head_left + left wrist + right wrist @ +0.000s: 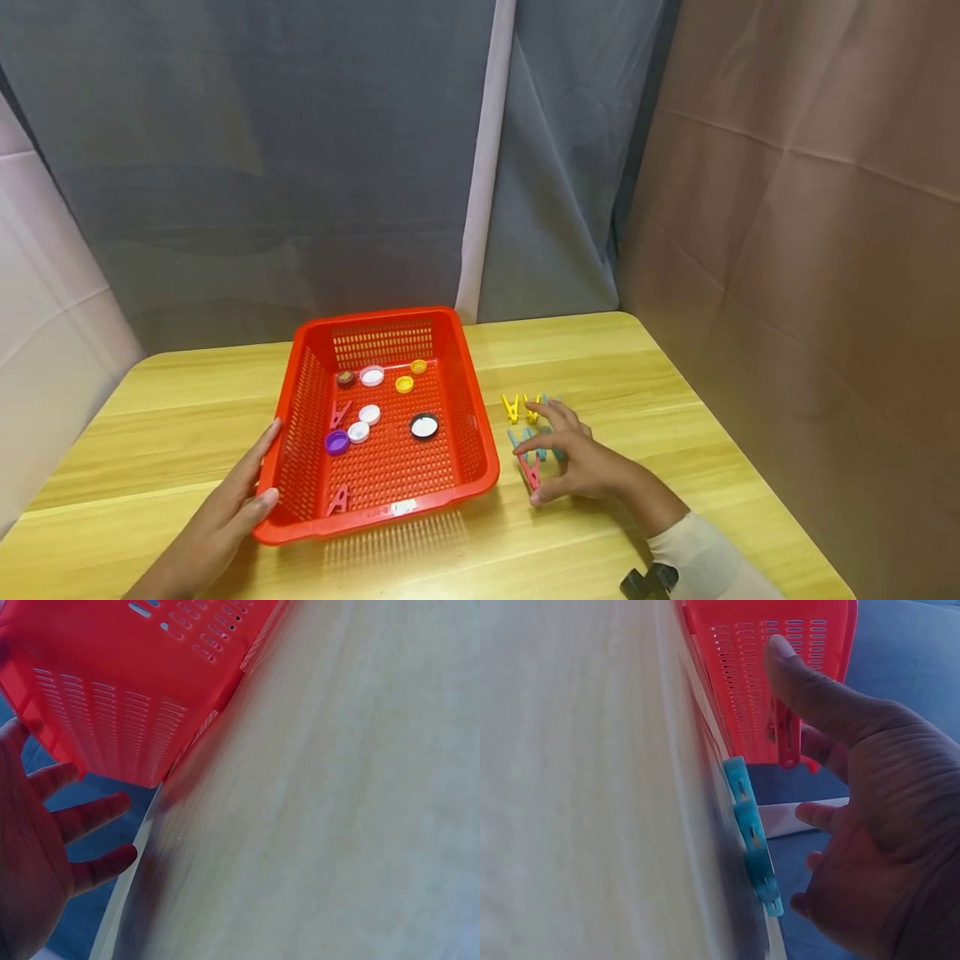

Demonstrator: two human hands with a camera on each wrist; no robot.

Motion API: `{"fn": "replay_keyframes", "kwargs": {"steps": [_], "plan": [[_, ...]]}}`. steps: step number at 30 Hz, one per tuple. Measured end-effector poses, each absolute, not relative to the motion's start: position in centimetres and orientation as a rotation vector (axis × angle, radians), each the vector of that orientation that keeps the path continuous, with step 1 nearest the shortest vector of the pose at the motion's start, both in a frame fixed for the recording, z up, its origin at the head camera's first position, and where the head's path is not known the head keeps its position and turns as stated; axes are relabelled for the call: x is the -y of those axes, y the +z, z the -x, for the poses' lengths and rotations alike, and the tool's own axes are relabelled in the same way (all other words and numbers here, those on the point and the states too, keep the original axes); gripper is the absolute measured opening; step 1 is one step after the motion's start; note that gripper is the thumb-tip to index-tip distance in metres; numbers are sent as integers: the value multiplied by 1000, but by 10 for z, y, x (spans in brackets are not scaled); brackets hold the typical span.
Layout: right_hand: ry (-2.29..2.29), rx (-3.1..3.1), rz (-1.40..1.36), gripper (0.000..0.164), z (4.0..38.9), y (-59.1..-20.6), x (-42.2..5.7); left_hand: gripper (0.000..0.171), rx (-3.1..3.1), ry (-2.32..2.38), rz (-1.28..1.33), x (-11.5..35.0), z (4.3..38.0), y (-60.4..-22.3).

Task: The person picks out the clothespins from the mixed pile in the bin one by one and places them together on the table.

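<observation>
My left hand (225, 517) is at the left side of a red plastic basket (375, 518), thumb and index fingertip at its rim. In the left wrist view its fingers (94, 817) are spread and fairly straight beside the basket wall. To the right of the basket, my right hand (588, 458) pinches a pink-red clothespin (531, 473) between thumb and index finger. The right wrist view shows this clothespin (788, 739) above table height, its other fingers loosely bent. Several blue clothespins (748, 825) lie close by, partly hidden under the hand in the head view.
Two yellow clothespins (512, 408) lie beyond the right hand. Inside the basket are several bottle caps, among them a purple cap (337, 442) and a black-rimmed cap (423, 427), plus pink clothespins (339, 500). Curtains (360, 167) surround the wooden table (172, 400).
</observation>
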State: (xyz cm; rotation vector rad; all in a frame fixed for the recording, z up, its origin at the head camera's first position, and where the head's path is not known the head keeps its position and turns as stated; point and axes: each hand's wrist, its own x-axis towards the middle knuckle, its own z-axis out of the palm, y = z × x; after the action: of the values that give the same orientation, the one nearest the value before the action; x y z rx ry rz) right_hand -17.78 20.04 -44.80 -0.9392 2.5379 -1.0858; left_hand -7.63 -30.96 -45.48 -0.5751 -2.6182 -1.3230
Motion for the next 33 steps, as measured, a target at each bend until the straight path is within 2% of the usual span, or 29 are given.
{"fn": "replay_keyframes", "kwargs": {"steps": [26, 33], "plan": [[-1000, -2603, 974, 63, 176, -452, -196, 80, 2645, -1326, 563, 310, 77, -449], [-967, -2613, 995, 70, 177, -454, -196, 80, 2659, -1325, 560, 310, 77, -452]]}}
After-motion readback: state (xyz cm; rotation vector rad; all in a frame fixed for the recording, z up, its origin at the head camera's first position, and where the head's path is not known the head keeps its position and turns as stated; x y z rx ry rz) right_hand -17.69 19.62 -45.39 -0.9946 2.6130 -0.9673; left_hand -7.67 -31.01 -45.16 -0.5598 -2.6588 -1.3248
